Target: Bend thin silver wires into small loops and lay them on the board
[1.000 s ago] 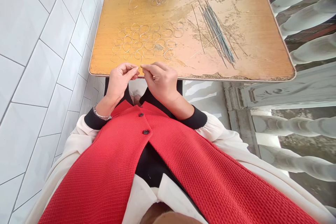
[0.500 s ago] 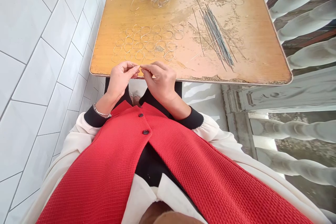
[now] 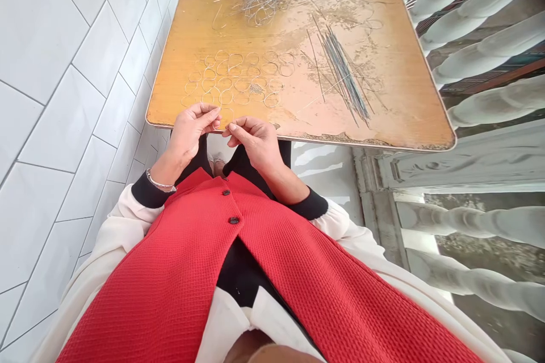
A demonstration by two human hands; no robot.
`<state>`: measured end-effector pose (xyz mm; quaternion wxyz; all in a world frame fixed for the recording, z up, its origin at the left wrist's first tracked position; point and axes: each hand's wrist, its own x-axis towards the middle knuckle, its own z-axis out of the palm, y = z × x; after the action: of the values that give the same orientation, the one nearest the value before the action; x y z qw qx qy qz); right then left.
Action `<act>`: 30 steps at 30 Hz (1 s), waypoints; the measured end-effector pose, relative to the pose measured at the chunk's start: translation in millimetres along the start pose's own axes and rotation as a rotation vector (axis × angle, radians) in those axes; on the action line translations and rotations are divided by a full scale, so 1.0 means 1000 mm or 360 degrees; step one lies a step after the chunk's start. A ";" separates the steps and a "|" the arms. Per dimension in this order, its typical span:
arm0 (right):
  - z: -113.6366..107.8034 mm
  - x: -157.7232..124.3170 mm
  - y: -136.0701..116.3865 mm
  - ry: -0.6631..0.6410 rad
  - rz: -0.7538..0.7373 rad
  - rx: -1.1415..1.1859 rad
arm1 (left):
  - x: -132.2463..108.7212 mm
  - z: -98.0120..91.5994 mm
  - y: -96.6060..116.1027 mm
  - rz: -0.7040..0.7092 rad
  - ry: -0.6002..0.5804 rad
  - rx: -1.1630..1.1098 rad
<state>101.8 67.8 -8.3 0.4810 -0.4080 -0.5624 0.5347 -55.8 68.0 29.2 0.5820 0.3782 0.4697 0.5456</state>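
At the table's near edge, my left hand [image 3: 193, 127] is closed in a pinch, thumb against forefinger. My right hand [image 3: 255, 140] is pinched too, a small gap to its right. A thin wire [image 3: 216, 129], barely visible, seems to run between the fingertips; its full shape is hidden by the fingers. Just beyond the hands, several thin wire rings [image 3: 242, 84] lie in rough rows on the wooden table [image 3: 170, 79]. Among them sits a small heap of tiny wire bits [image 3: 256, 88].
A bundle of straight grey wires [image 3: 346, 76] lies right of the rings, with a few strays. A tangled wire pile [image 3: 268, 0] sits at the far side. White wall tiles [image 3: 55, 125] rise at the left; a white balustrade [image 3: 477, 68] stands at the right.
My hands have moved slightly apart at the fingertips, the right one lower. The view has shifted so the table appears a little lower.
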 end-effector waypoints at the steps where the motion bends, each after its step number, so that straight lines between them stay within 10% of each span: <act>1: 0.000 0.000 0.000 -0.0004 -0.0019 -0.0011 | 0.000 -0.001 0.000 0.0018 -0.0012 0.0023; 30: -0.005 0.002 -0.012 -0.0117 -0.0051 -0.0610 | -0.009 -0.004 0.017 -0.0002 -0.0308 0.0314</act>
<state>106.8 69.6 3.9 0.3821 -0.4635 -0.6775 0.4245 -64.5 60.7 45.5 0.5848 0.4841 0.4630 0.4575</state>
